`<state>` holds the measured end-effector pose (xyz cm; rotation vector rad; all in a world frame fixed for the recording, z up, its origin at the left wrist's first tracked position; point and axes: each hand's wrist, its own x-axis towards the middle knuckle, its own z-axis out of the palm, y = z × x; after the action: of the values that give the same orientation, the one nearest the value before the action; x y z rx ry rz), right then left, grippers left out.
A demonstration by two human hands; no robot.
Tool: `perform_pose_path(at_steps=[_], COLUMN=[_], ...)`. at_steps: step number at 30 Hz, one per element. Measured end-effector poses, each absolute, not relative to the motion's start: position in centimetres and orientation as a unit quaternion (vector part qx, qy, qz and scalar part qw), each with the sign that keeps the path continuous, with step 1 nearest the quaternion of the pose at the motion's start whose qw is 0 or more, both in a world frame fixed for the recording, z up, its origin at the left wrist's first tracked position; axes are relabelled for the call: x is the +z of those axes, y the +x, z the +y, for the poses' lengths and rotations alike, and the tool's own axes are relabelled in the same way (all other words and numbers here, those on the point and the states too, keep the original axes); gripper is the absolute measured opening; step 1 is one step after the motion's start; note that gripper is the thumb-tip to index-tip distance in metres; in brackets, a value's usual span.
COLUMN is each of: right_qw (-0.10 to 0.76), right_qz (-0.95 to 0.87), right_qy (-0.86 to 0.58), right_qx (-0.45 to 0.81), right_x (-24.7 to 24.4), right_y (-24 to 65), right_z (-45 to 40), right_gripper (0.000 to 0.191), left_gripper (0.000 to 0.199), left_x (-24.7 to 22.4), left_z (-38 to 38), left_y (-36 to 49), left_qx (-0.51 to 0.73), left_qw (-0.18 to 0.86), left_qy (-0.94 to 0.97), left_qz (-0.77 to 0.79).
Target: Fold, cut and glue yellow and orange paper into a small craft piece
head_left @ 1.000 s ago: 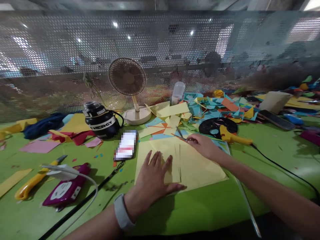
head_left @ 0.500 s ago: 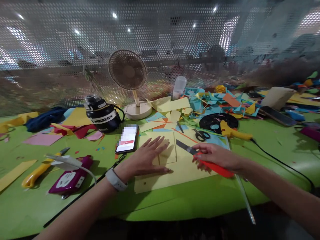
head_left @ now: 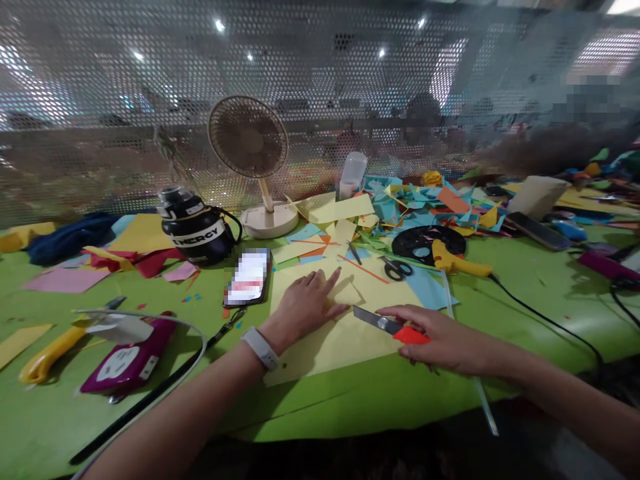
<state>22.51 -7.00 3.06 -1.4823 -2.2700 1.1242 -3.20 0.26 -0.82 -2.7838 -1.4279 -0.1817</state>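
A large pale yellow sheet (head_left: 350, 347) lies on the green table. On its left part rests my left hand (head_left: 306, 307), its fingers spread, with a pale band on the wrist. My right hand (head_left: 425, 333) is wrapped round a red utility knife (head_left: 411, 335) over the sheet's right side. The knife's blade is out and points left, its tip close to my left fingertips. Black scissors (head_left: 398, 268) and a thin orange strip lie just beyond the knife.
A phone (head_left: 247, 277), a black bottle (head_left: 197, 233) and a fan (head_left: 269, 219) stand or lie at the left and back. Coloured paper scraps (head_left: 415, 207) are heaped behind. At the right is a yellow glue gun (head_left: 460, 261) with its cord; a purple pouch (head_left: 130, 363) lies front left.
My left hand's fingers have drawn closer together, and a smaller yellow piece beside them no longer shows. My right hand and the knife have moved slightly nearer. The view has shifted right.
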Motion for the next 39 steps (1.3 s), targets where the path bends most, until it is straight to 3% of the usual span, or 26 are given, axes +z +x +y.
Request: perform_pose_path(at_steps=[4,9,13,29,32,37,39], right_qw=[0.087,0.05,0.041,-0.018,0.001,0.022,0.015], right_qz=[-0.811,-0.82,-0.835,-0.831,-0.832,-0.838,-0.835], right_qy=[-0.504,-0.53,-0.525,-0.539,-0.536,-0.53,-0.538], right_qx=[0.282,0.211,0.158,0.138,0.143,0.13,0.115], right_x=[3.1,3.7,3.3,3.8,3.6,3.1,3.0], right_y=[22.9,22.8,22.8,20.2,20.0,19.9,19.7], right_z=[-7.2,-7.6,-7.6,-6.5,-6.4,-6.4,-6.5], right_gripper=[0.05,0.05,0.048,0.044,0.045,0.041,0.04], left_gripper=[0.083,0.101,0.092,0.091,0.083,0.046,0.043], left_x=[-0.4,0.3,0.2,-0.1,-0.4,-0.8,-1.0], left_z=[0.1,0.6,0.9,0.5,0.5,0.7,0.9], left_y=[-2.6,-4.0,-4.6,-4.1,-4.1,-3.9,-3.9], left_qx=[-0.067,-0.064,-0.061,-0.083,-0.086,-0.071,-0.07], left_qw=[0.003,-0.025,-0.032,-0.072,-0.059,-0.035,-0.021], left_qy=[-0.881,-0.902,-0.912,-0.901,-0.909,-0.938,-0.945], left_qz=[-0.468,-0.426,-0.405,-0.42,-0.403,-0.337,-0.319])
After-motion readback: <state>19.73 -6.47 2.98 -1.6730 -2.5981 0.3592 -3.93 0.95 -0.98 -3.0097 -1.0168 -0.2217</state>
